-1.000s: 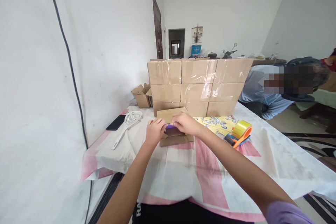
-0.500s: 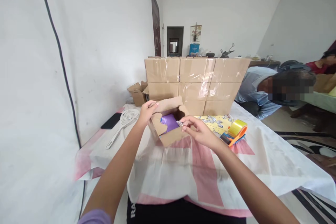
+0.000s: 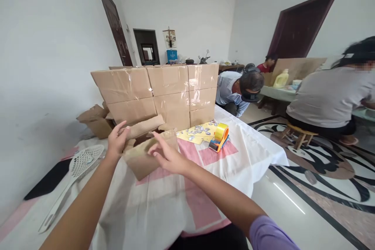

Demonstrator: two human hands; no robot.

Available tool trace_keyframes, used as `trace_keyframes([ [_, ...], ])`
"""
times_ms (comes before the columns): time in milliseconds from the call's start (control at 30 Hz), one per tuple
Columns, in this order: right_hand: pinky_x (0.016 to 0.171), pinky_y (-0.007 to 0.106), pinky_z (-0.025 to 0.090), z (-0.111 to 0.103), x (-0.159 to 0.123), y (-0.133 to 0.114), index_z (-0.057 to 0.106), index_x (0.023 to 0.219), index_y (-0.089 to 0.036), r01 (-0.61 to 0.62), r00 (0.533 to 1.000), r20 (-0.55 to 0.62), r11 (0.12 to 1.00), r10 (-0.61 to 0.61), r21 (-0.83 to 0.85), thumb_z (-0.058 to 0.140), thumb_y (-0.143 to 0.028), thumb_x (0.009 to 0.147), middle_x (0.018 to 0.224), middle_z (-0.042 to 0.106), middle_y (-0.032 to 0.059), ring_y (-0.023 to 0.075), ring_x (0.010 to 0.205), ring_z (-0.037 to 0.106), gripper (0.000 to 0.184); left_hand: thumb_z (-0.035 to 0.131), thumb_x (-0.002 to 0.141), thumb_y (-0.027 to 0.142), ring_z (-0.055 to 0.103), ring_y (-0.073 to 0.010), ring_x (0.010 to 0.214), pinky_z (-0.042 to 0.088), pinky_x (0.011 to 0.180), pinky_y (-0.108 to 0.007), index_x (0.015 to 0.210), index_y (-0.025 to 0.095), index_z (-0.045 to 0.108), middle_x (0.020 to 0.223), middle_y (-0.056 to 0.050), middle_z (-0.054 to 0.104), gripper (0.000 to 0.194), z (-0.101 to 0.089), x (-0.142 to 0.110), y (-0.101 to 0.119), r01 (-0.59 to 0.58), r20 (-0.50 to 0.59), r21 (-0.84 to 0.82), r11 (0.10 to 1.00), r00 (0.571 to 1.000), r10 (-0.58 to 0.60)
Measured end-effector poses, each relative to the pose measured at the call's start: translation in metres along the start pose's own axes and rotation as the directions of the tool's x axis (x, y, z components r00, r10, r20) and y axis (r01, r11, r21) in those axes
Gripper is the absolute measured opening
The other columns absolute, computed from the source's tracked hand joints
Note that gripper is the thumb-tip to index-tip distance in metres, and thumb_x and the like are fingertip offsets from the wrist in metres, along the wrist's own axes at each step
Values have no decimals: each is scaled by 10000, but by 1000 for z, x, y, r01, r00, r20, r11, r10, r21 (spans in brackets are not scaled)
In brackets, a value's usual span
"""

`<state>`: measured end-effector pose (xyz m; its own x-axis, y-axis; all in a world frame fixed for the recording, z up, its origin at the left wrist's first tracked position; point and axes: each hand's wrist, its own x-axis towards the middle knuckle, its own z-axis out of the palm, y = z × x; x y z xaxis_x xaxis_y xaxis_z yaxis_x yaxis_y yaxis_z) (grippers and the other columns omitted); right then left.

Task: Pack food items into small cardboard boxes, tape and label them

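Note:
A small cardboard box [image 3: 149,158] stands on the cloth-covered table in front of me, its top flaps up. My left hand [image 3: 116,142] is at the box's left side by a raised flap [image 3: 145,127], fingers apart. Over the box's front right part is my right hand [image 3: 167,155], its fingers spread and slightly bent, with nothing visible in them. The box's contents are hidden behind its front wall and my right hand. To the left lies a white slotted skimmer [image 3: 84,160]; a tape dispenser [image 3: 220,137] with yellow tape is on the right.
Taped cardboard boxes [image 3: 170,103] form a wall behind the small box. An open carton [image 3: 96,121] sits at the back left, and a black flat object [image 3: 48,179] near the wall. Yellow patterned sheets [image 3: 196,132] lie beside the dispenser. A person [image 3: 231,88] crouches beyond the table.
My view has swung right. My right hand has let go of the small clear piece it was pinching and its fingers have spread. My left hand has loosened from the flap. The purple item is now hidden.

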<state>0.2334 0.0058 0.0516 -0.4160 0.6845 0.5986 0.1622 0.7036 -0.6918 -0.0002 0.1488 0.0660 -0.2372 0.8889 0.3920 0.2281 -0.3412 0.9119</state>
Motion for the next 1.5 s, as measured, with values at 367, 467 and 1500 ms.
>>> trace_keyframes([
  [367, 936, 403, 549, 12, 54, 40, 168, 1642, -254, -134, 970, -207, 991, 126, -26, 465, -171, 945, 1264, 652, 105, 204, 913, 675, 762, 417, 914, 674, 615, -298, 1275, 438, 1149, -474, 1293, 185, 632, 1248, -129, 729, 655, -23, -46, 2, -112, 183, 77, 991, 978, 97],
  [467, 908, 368, 559, 13, 50, 46, 174, 1628, -226, -189, 947, -247, 979, 204, 83, 454, -136, 937, 1237, 656, 109, 175, 875, 702, 751, 588, 829, 662, 648, -324, 1232, 467, 1112, -505, 1352, 197, 597, 1216, -127, 747, 700, -22, -55, 7, -117, 309, 225, 967, 950, 43],
  [1500, 530, 214, 392, -29, 103, 57, 397, 1509, -168, -348, 931, -62, 927, 360, 142, 624, -76, 770, 635, 611, -95, 100, 536, 494, 778, 504, 796, 205, 671, -294, 1192, 239, 1235, -550, 1196, 260, 580, 1216, -32, 761, 411, 8, -124, 30, -562, 437, 592, 577, 826, 356],
])
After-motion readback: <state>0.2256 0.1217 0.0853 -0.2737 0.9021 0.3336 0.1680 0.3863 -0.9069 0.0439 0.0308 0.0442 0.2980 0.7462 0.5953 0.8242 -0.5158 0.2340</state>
